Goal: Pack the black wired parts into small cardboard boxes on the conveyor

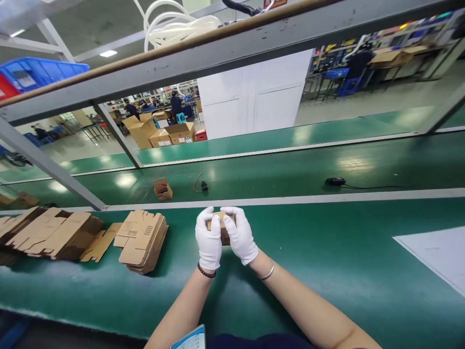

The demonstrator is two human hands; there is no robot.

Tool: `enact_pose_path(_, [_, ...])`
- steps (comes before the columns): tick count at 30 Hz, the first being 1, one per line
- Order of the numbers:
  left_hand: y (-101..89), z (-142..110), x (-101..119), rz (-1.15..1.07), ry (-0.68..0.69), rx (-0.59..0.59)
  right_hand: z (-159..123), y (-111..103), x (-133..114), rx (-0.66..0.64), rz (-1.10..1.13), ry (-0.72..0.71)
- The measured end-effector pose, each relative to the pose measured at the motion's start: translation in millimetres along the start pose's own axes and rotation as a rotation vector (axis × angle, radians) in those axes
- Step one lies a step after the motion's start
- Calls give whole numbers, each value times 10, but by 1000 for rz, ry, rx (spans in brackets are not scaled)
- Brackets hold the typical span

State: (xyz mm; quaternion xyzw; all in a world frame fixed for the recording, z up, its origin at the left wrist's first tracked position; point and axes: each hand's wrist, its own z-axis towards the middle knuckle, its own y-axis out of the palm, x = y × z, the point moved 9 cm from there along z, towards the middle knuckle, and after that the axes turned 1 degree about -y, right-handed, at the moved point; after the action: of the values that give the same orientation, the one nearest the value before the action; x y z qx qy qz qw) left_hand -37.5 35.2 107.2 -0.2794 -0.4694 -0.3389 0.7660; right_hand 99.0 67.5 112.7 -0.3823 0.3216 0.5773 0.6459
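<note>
Between my two white-gloved hands is a small brown cardboard box [225,236], held just above the green bench. My left hand [209,240] grips its left side, thumb laid along the near edge. On the right side my right hand [240,236] closes round it in the same way. The gloves cover much of the box. To the left lies a stack of flat, die-cut cardboard blanks [143,241], with larger piles of blanks [58,232] beyond it.
Past a white strip [276,199], a small open carton [162,189], a black connector with a red wire [204,186] and a black device with a cable [335,181] lie on the green surface. White sheets [436,252] lie at right. A metal shelf beam [174,58] crosses above.
</note>
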Motion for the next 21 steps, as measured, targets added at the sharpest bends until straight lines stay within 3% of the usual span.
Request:
enact_pose_path(5, [37,-8,142,67,165,-54,-2,-5,-97,-41,-58,-119])
enact_pose_path(10, [46,-43,146,57,193,-71,-9,-31,-100,-54,-69,-127])
enact_pose_path(14, [95,-48,182,45,302,-177,22,-122,-38,22,36,-105])
enact_pose_path(16, [21,-45,204,85,376,-123,52,-183,77,100,126,-3])
enact_pose_path(18, [-135,-46,204,134,411,40,58,-99,257,72,273,202])
enact_pose_path(21, [-279,-83,142,146,371,203,-71,363,353,-279,588,498])
